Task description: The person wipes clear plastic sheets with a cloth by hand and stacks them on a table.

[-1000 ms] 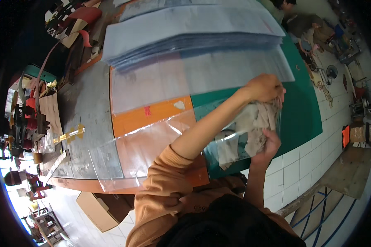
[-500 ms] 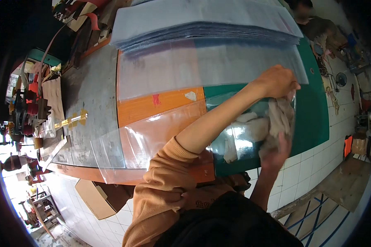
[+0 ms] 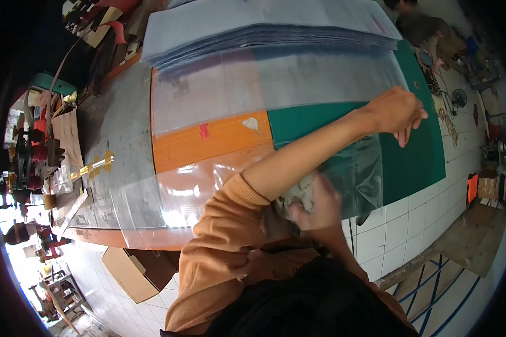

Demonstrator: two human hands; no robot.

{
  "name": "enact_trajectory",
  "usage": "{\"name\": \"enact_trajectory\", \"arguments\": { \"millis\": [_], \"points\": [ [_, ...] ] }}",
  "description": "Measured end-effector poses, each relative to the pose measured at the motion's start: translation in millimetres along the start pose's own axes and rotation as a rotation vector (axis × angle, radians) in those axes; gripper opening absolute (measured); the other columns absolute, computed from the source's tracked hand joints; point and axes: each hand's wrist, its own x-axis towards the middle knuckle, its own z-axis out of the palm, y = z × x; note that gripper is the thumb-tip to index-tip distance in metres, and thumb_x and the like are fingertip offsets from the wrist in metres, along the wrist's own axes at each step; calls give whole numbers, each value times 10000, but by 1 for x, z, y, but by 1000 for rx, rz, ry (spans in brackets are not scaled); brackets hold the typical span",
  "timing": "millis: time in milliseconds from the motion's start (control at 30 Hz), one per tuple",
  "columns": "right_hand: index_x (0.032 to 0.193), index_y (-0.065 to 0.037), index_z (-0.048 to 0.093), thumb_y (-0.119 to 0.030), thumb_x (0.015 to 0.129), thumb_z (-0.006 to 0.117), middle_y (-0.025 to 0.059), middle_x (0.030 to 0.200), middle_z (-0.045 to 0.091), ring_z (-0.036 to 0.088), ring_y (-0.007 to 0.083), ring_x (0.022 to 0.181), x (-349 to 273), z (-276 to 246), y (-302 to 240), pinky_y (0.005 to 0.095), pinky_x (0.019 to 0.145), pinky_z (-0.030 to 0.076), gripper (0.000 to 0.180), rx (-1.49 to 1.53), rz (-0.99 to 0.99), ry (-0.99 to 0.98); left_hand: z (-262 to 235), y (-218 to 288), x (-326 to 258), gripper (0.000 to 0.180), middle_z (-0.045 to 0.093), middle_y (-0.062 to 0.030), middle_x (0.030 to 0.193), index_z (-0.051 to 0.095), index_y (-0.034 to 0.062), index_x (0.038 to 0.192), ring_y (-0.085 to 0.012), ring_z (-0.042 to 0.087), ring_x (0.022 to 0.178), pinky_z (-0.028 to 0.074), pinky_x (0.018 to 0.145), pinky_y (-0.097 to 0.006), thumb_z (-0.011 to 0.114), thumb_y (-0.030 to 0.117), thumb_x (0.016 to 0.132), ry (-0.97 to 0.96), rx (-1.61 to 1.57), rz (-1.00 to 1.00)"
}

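Observation:
A clear plastic sheet [image 3: 365, 174] lies over the orange and green tabletop, its right end on the green part. My left arm reaches across it from the lower left. The left hand [image 3: 396, 114] is just past the sheet's right end, above the green surface, with fingers loosely bent and apart and nothing visible in them. Under that forearm, close to my body, my right hand [image 3: 323, 205] is blurred by motion. It grips a crumpled pale grey cloth [image 3: 299, 194] against the sheet; my left arm hides some of the cloth.
A thick stack of clear plastic sheets [image 3: 275, 19] sits at the far side, with more sheeting [image 3: 208, 92] spread before it. A grey metal surface [image 3: 121, 118] adjoins on the left. Below are a cardboard box [image 3: 126, 275] and tiled floor. Another person [image 3: 433, 31] is at far right.
The right hand has swept the cloth leftward and toward my body. The left hand has come off the sheet's right end and moved slightly right. The sheet's right end lies flatter.

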Motion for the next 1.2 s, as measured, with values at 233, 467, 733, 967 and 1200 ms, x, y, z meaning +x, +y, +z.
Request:
{"name": "enact_trajectory", "arguments": {
  "millis": [233, 467, 733, 967, 1200],
  "points": [
    [1131, -36, 504, -33, 639, 551, 180, 1053, 526, 487, 395, 933, 10, -10, -2, 416, 847, 403, 494, 38, -140, 69, -26, -17, -32, 361, 617, -170, 717, 582, -41, 868, -254, 636, 742, 498, 652, -351, 509, 312, 866, -199, 583, -153],
    [1142, -10, 490, 2, 626, 538, 173, 1116, 523, 475, 370, 1070, 8, -13, -5, 402, 908, 377, 518, 3, -135, 149, -16, -18, -82, 315, 492, -177, 932, 558, -4, 907, -339, 529, 912, 468, 730, -404, 599, 289, 799, 184, 774, -432],
    [1109, -9, 516, -3, 623, 541, 180, 976, 562, 557, 356, 895, 6, -9, -3, 376, 795, 443, 487, -73, -198, 157, -2, -41, -78, 123, 563, -130, 794, 479, 69, 885, -336, 572, 723, 460, 586, -420, 546, 99, 786, 346, 364, -199],
    [1095, -47, 544, -12, 610, 549, 170, 911, 569, 562, 348, 813, -5, 7, -22, 387, 707, 466, 486, -132, -262, 27, 9, -40, -72, 129, 580, -98, 755, 479, 86, 881, -320, 571, 623, 455, 521, -398, 530, 65, 764, 434, 465, 106],
    [994, -92, 604, -63, 563, 581, 116, 849, 620, 613, 295, 738, -28, 19, -21, 355, 665, 514, 433, 165, -543, -449, 13, -42, -73, 131, 539, -42, 695, 500, 91, 839, -252, 525, 482, 424, 401, -328, 565, 71, 727, 393, 600, 418]
  ]
}}
